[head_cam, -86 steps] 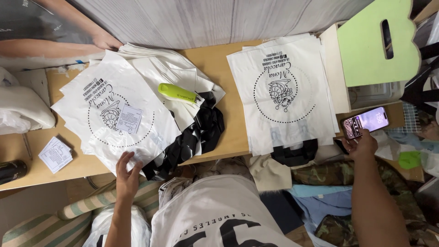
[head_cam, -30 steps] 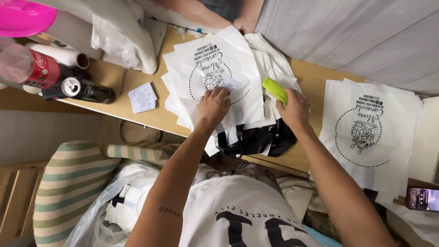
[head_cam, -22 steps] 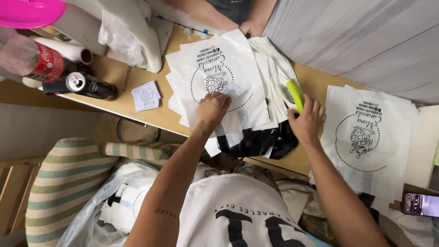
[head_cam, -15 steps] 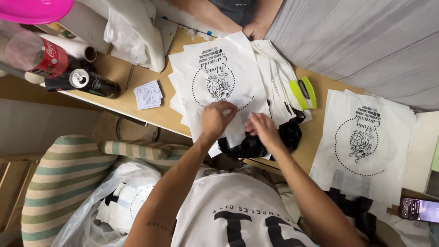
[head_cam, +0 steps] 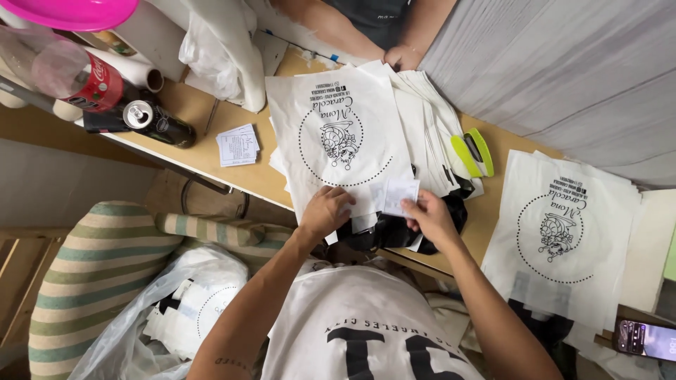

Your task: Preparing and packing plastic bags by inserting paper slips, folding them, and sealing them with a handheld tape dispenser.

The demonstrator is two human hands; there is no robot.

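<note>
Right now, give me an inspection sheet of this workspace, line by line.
Surface: wooden table, mostly covered.
Job's things: stack of white printed bags with a small white card at its near edge; a black garment lies under the stack.
Clutter: yellow-green stapler, pile of small cards, black can, plastic bottle, second bag stack, phone.
Grippers: left hand presses the bag's near edge; right hand pinches the card.
Cables: nothing seen.
Surroundings: another person's hand at the far edge; striped cushion; plastic sack of bags.
</note>
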